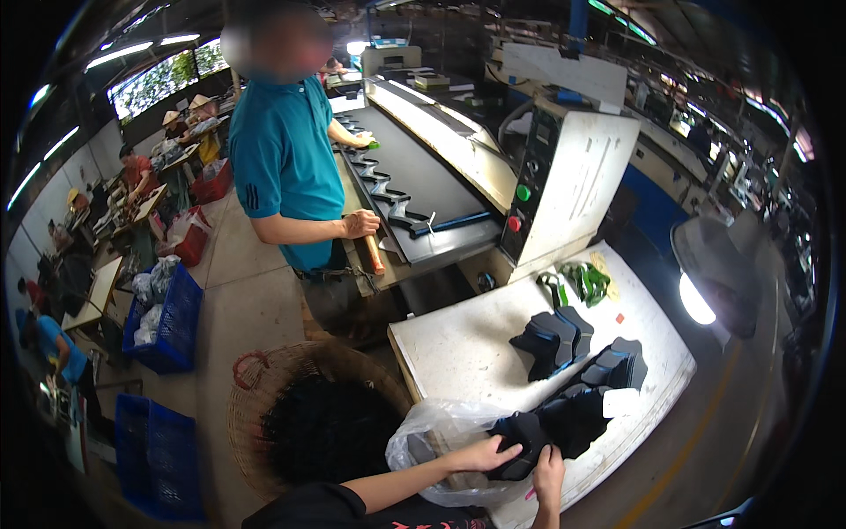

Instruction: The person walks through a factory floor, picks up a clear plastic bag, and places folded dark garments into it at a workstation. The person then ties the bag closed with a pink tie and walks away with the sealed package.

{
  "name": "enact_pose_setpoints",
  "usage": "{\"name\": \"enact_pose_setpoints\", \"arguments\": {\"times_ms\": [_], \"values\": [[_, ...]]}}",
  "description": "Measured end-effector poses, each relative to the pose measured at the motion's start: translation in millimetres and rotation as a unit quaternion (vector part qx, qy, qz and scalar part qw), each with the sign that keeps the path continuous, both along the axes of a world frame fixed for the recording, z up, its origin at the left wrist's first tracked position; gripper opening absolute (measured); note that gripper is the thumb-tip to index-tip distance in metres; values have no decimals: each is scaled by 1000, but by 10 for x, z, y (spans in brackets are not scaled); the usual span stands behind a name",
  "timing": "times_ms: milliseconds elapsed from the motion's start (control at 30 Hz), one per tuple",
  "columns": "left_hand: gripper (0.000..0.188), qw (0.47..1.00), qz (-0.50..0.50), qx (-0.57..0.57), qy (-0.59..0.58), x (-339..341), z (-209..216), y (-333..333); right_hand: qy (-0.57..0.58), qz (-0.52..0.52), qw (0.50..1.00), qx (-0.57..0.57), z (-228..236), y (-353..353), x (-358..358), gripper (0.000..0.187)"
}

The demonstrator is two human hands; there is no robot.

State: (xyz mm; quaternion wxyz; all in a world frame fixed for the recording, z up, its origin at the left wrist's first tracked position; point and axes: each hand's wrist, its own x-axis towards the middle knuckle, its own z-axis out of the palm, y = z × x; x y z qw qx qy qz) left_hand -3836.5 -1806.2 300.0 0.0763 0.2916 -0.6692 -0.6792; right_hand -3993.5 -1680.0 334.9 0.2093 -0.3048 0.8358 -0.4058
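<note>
A black, curved-edged fabric piece (518, 434) is held between my two hands over the near edge of the white table (467, 342). My left hand (487, 454) grips its left side, thumb on top. At the lower right edge my right hand (549, 472) pinches it with closed fingers. A clear plastic bag (419, 441) lies crumpled under and beside my left forearm. Just beyond my hands are more black pieces (573, 419), with a stack (615, 363) to the right and another stack (553, 339) farther back.
Green-and-black strips (583, 280) lie at the table's back. A wicker basket (256, 423) of dark scraps stands left of the table. Ahead, a co-worker in a teal shirt (291, 150) works at a conveyor machine (423, 176) with a control box (529, 167). A lamp (698, 298) hangs at the right.
</note>
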Motion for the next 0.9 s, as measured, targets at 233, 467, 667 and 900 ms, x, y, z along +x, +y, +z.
{"name": "enact_pose_setpoints", "arguments": {"times_ms": [233, 467, 667, 900], "values": [[122, 994, -8, -19, -104, -239, 148, 388, -194, 48, 979, -24, -191, 137, -306, 37], [120, 996, -4, -39, -85, -195, 89, 397, -60, 103, 993, -17, -248, 302, -293, 50], [122, 997, -12, -28, -77, -180, -8, 344, 183, 88, 979, 10, -301, 245, -81, 27], [123, 995, -26, -12, -95, -160, 38, 366, 238, -23, 964, -118, 414, 49, 175, 13]]}}
